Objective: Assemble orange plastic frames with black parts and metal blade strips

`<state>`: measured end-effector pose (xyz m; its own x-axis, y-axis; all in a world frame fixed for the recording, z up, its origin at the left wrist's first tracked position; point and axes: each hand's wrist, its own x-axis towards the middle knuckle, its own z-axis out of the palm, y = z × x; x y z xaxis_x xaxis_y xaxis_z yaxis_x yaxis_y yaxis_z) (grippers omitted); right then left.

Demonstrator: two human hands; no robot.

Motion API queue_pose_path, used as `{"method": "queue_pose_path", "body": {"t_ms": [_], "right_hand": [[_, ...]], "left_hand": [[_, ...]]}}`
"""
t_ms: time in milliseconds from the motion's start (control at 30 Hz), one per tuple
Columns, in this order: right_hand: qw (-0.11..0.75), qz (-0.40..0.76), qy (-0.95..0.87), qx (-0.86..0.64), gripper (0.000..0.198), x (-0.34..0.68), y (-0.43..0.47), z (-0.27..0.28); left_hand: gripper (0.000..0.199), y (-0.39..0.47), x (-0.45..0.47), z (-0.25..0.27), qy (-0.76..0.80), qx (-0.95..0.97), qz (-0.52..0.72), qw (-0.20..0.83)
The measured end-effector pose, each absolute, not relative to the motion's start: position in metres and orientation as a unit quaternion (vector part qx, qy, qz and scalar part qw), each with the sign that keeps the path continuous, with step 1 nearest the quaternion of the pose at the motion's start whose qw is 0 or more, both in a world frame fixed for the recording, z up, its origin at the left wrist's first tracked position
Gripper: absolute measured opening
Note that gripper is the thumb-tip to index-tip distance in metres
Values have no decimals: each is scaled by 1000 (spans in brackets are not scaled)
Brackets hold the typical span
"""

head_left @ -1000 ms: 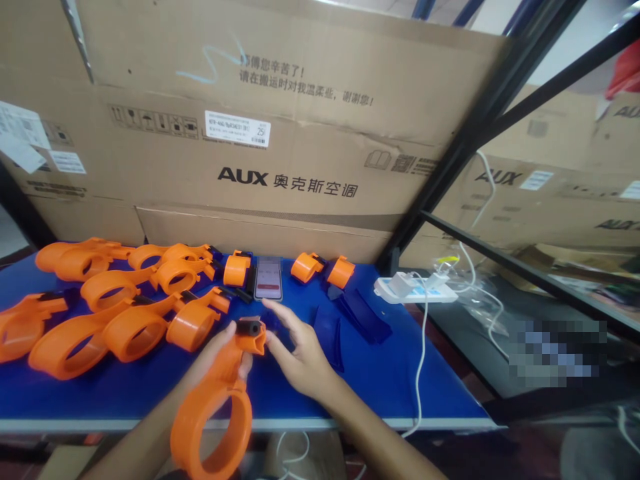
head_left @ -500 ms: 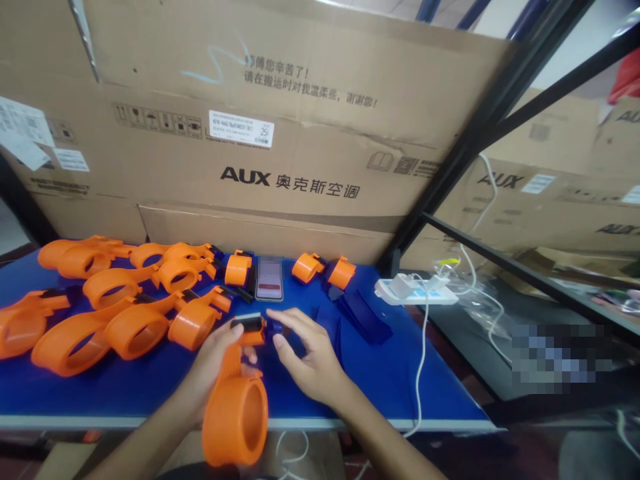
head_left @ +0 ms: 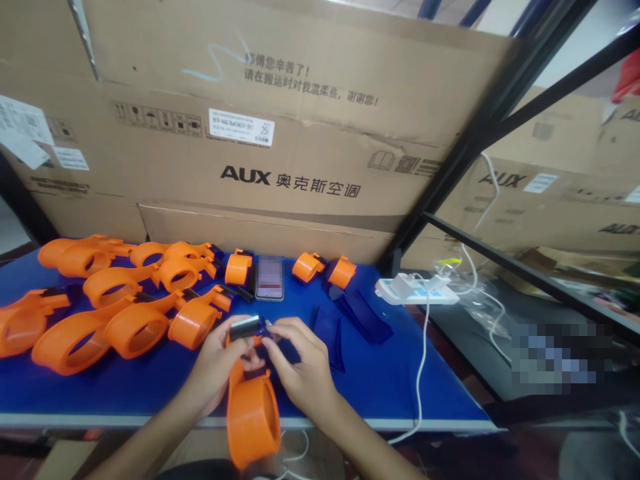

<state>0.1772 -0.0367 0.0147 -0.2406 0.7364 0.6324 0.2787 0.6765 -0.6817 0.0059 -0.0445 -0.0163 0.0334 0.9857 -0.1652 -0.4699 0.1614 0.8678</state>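
My left hand (head_left: 217,363) grips an orange plastic holder (head_left: 253,417), whose wide open ring hangs below. At its upper end lies a glossy black cylinder (head_left: 245,327), with the left thumb just under it. A small dark blue piece (head_left: 263,327) adjoins the cylinder's right end. My right hand (head_left: 303,363) has its thumb and forefinger pinched at that end; the fingers cover much of what they hold. Several similar orange holders (head_left: 137,330) stand on the blue table (head_left: 400,373) to the left, some with black or dark blue parts.
A phone (head_left: 270,279) lies beyond my hands. Two orange holders (head_left: 343,272) stand behind dark blue flat pieces (head_left: 365,317) on the right. A white power strip (head_left: 415,291) with trailing cords sits by the black frame (head_left: 425,193). A large cardboard box (head_left: 300,160) backs the table.
My right hand has closed its fingers at the cylinder's right end. The orange holder's ring has swung a little right, and my left thumb has shifted below the cylinder.
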Motion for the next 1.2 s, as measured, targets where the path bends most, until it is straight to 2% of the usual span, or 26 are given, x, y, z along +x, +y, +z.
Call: {"method": "queue_pose_path", "body": {"t_ms": [200, 533, 1033, 1200], "right_hand": [[550, 193, -741, -334, 11, 174, -39, 9], [575, 190, -728, -321, 18, 175, -42, 7], [553, 236, -728, -329, 16, 176, -44, 11], [525, 214, -763, -310, 24, 183, -42, 11]], "left_hand": [[37, -45, 8, -17, 405, 327, 570, 636], [35, -47, 11, -9, 405, 319, 553, 655], [39, -48, 12, -9, 389, 315, 569, 652], [59, -51, 8, -3, 310, 255, 555, 728]]}}
